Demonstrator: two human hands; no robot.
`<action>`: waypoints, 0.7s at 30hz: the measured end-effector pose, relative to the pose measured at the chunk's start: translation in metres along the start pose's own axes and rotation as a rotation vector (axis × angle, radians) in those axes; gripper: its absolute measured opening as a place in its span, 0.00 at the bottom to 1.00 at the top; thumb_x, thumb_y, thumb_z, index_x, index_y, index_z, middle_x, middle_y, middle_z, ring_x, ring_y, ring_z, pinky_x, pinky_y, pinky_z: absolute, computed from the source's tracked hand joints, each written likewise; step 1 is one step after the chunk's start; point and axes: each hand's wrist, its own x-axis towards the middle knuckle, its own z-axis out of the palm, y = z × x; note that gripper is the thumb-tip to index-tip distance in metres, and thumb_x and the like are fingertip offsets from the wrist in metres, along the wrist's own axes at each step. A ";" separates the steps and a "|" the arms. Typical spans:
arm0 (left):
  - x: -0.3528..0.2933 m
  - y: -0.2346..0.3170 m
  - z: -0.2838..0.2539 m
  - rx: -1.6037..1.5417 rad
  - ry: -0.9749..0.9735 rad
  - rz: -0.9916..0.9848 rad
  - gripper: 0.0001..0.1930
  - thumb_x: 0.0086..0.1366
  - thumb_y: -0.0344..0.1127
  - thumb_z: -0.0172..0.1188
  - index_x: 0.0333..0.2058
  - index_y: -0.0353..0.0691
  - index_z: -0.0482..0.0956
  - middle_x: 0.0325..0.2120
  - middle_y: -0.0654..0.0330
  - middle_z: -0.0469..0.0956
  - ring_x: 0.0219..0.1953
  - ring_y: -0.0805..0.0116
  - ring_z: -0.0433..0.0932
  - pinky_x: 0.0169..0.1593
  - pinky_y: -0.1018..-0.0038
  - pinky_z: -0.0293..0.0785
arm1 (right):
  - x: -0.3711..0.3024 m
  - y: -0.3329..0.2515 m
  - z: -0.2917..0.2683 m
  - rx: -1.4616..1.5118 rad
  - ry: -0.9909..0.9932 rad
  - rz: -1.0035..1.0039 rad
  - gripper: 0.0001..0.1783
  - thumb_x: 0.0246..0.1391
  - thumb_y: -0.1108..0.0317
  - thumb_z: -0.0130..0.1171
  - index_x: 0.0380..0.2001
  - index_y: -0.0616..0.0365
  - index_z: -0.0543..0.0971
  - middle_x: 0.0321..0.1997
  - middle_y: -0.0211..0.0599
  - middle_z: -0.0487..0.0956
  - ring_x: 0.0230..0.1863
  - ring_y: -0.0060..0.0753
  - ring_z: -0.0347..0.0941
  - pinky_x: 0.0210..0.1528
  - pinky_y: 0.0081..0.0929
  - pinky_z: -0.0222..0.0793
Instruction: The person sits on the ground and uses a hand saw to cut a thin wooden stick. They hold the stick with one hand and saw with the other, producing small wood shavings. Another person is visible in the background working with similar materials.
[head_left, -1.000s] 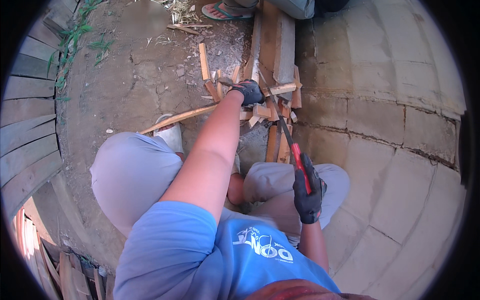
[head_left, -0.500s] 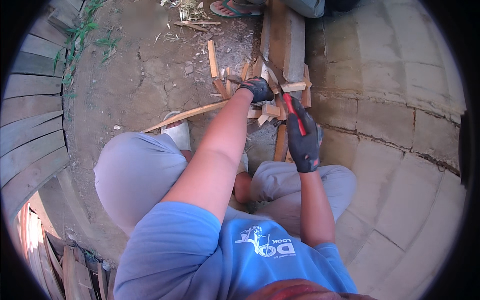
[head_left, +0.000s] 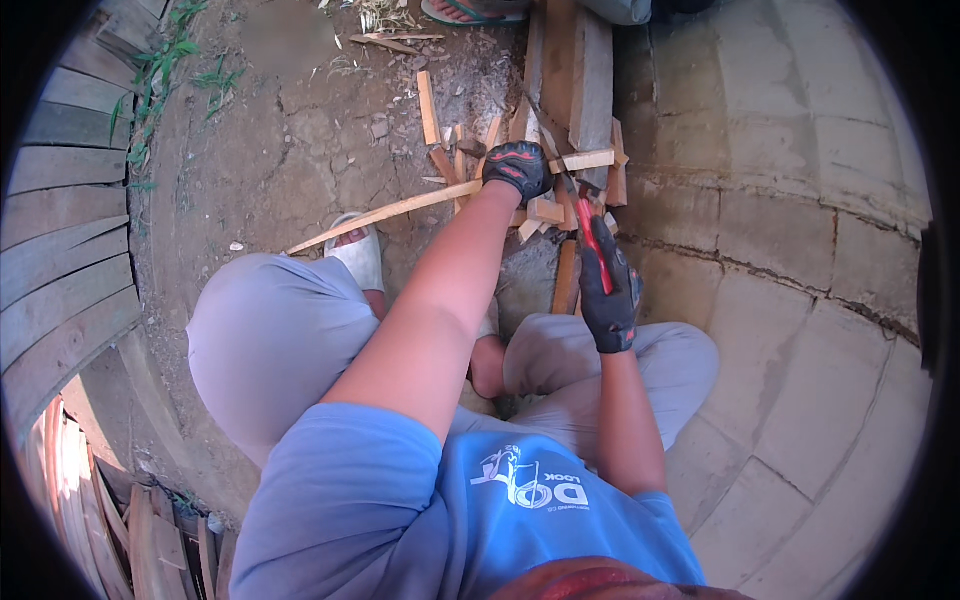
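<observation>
At the frame's upper centre, a long, pale wooden strip [head_left: 400,210] slants beneath the black-gloved left hand [head_left: 518,168], which clamps it. The black-gloved right hand [head_left: 608,290] wraps round a red-handled, dark-bladed saw [head_left: 588,218] crossing the strip. I'd favour straight, even strokes, left hand clear of the blade.

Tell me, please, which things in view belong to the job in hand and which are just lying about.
In the job:
red-handled saw, gripped by the gloved right hand
long wooden strip, held by the gloved left hand, saw blade crossing it
timber beam, probably its support

Lying about:
narrow wood offcut
small wood block
dry straw
</observation>
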 end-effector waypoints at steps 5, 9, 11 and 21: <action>-0.004 0.002 -0.008 -0.018 -0.060 -0.016 0.23 0.63 0.50 0.64 0.49 0.40 0.89 0.50 0.43 0.87 0.53 0.45 0.86 0.57 0.53 0.82 | 0.002 -0.015 -0.002 -0.008 -0.044 0.063 0.25 0.71 0.64 0.60 0.69 0.51 0.78 0.63 0.52 0.83 0.62 0.53 0.83 0.59 0.42 0.78; 0.006 -0.005 -0.003 -0.040 -0.068 -0.005 0.24 0.62 0.52 0.65 0.48 0.40 0.89 0.50 0.44 0.87 0.53 0.46 0.87 0.57 0.54 0.82 | 0.003 -0.009 -0.008 0.065 -0.103 0.113 0.26 0.71 0.64 0.61 0.69 0.52 0.78 0.62 0.52 0.84 0.61 0.54 0.83 0.58 0.42 0.79; 0.007 -0.007 -0.001 -0.039 -0.080 -0.001 0.23 0.62 0.51 0.64 0.48 0.41 0.90 0.50 0.45 0.87 0.53 0.47 0.87 0.58 0.55 0.82 | 0.005 -0.016 -0.011 0.144 -0.129 0.253 0.26 0.71 0.64 0.60 0.69 0.52 0.78 0.62 0.52 0.84 0.60 0.54 0.83 0.58 0.42 0.79; 0.015 -0.006 -0.002 -0.010 -0.068 0.017 0.23 0.62 0.49 0.63 0.48 0.39 0.89 0.49 0.44 0.87 0.52 0.45 0.87 0.57 0.53 0.83 | -0.034 -0.074 -0.058 -0.112 -0.073 0.139 0.23 0.71 0.68 0.59 0.66 0.57 0.80 0.62 0.54 0.84 0.63 0.50 0.82 0.64 0.38 0.75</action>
